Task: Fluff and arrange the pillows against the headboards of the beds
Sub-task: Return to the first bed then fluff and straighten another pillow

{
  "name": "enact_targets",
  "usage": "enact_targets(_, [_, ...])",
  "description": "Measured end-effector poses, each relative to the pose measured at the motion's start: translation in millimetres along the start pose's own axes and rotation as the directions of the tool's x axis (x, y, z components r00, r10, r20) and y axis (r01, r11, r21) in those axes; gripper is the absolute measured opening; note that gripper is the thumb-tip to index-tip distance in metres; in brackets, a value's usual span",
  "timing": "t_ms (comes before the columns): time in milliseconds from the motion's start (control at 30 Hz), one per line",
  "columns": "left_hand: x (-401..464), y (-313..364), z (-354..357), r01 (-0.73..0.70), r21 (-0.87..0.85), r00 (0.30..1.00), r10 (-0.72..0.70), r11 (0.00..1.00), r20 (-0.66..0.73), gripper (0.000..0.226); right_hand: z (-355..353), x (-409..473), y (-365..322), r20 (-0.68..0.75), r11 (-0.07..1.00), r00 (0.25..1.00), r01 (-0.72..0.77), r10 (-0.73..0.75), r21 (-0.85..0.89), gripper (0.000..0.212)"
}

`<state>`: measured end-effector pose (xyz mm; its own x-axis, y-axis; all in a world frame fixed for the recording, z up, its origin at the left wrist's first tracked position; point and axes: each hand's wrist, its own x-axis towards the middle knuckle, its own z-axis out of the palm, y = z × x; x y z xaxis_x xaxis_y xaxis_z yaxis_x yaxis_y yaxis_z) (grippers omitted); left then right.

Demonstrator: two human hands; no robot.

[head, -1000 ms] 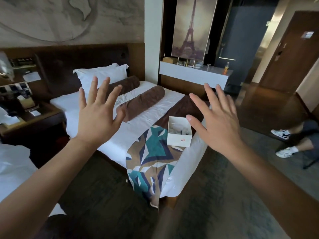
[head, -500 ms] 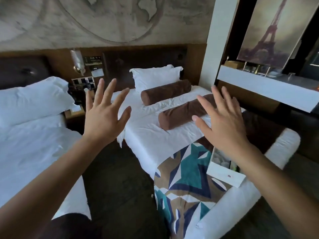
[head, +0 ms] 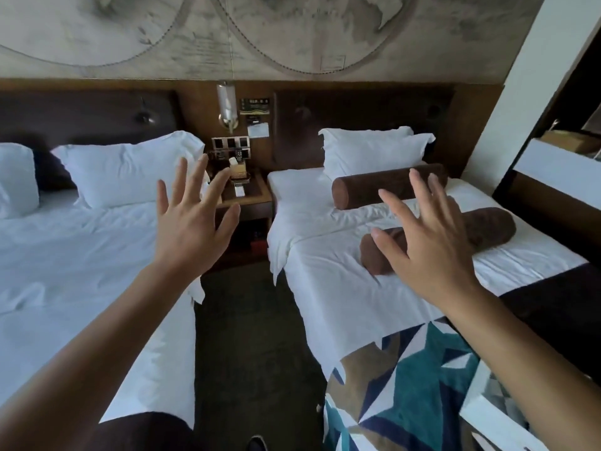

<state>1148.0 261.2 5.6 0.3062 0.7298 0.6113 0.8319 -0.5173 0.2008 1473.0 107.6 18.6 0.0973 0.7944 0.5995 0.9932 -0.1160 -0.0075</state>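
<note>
Two brown bolsters (head: 388, 187) lie before white pillows (head: 374, 149).

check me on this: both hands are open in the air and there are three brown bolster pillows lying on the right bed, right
Not quite: the head view shows two brown bolsters on the right bed, the far bolster and the near bolster, not three. The left hand and right hand are open in the air, holding nothing.

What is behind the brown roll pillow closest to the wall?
White pillows stand stacked behind the brown roll, leaning on the dark headboard. The roll hides their bottom edge.
</note>
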Motion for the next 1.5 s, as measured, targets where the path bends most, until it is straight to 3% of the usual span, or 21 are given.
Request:
enact_targets(233, [116.0,-74.0,64.3,-0.018,-0.044,1.000,0.018,0.999,-0.005,0.067,91.2,123.4,-21.7,0.018,0.998,0.999,-0.044,0.043,0.044,0.067])
enact_targets(433, [227.8,-147.4,77.4,-0.058,-0.027,0.997,0.056,0.998,-0.060,0.071,139.6,237.9,-50.4,-0.030,0.998,0.999,-0.029,0.031,0.063,0.069])
enact_targets(633, [298.9,-196.5,102.1,-0.061,0.000,0.992,0.061,0.998,-0.115,0.066,199.2,310.8,-66.7,-0.033,0.995,0.999,0.043,-0.041,0.088,0.062])
enact_targets(767, [342.5,-217.9,131.8,-0.074,0.021,0.990,0.076,0.997,-0.115,0.066,242.8,364.7,-66.9,-0.025,0.984,1.000,0.009,-0.004,0.181,0.061])
enact_targets(967, [417.8,-256.8,190.5,-0.071,0.034,0.987,0.075,0.997,-0.141,0.066,309.2,464.2,-49.9,-0.151,0.978,0.983,0.131,-0.107,0.160,0.059])
enact_targets(1200, [524.1,-308.6,252.6,0.015,0.067,0.984,-0.003,0.998,-0.178,0.068,391.8,595.4,-28.0,-0.174,0.964,0.977,0.161,-0.125,0.213,0.058])
enact_targets(1500, [612.8,-382.6,330.4,0.084,0.061,0.984,-0.073,0.995,-0.160,0.070,485.6,701.4,-43.2,-0.117,0.946,0.980,0.189,-0.163,0.263,0.058])
